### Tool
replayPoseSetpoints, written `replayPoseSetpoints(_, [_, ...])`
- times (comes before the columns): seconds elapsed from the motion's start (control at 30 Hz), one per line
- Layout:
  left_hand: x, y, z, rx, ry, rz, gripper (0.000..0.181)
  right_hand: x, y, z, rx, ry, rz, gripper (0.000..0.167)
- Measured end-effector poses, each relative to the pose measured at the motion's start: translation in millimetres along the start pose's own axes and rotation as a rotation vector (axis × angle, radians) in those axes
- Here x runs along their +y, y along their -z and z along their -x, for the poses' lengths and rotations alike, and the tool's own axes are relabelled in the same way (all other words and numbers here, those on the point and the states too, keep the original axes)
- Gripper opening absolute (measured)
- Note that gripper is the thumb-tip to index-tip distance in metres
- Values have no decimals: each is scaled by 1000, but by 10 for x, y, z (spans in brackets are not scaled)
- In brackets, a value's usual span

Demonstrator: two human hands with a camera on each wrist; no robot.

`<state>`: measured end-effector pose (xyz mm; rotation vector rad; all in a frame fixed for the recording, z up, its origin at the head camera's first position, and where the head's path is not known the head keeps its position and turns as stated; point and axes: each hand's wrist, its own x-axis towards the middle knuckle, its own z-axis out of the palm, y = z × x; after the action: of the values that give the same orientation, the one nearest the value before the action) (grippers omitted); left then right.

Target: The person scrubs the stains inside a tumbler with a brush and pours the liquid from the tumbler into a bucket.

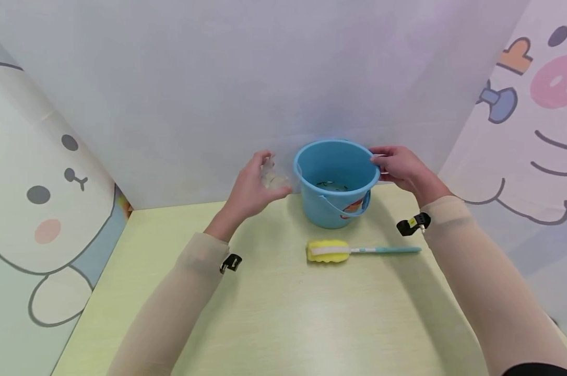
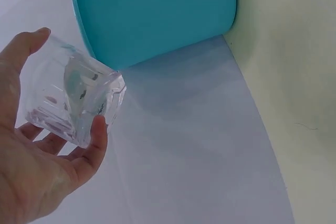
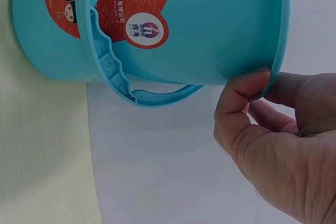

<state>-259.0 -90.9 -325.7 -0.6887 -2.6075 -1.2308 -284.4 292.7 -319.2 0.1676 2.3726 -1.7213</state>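
Note:
A clear, faceted plastic or glass cup (image 2: 79, 93) is held in my left hand (image 1: 252, 188), just left of the bucket and above the table. Thumb and fingers curl round the cup's sides in the left wrist view. The blue bucket (image 1: 325, 206) stands upright at the back of the table, with some liquid and small dark bits at its bottom. My right hand (image 1: 401, 166) pinches the bucket's right rim between thumb and fingers. The bucket's handle (image 3: 107, 61) hangs down over a red label (image 3: 142, 3).
A bottle brush (image 1: 329, 251) with a yellow sponge head and a teal handle lies on the table (image 1: 283, 313) in front of the bucket. A pale wall sheet (image 1: 217, 94) rises right behind the bucket, and cartoon-printed sheets stand at both sides.

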Motion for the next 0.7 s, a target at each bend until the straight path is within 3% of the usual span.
replayPoseSetpoints(0.23, [83,8,-183,-9,21,-31,86,-13,-40,6,2,6,2,57])
replayPoseSetpoints(0.7, [156,23,-471,-65,-19,-195,85,-36,-88,-4,8,-5,-1,56])
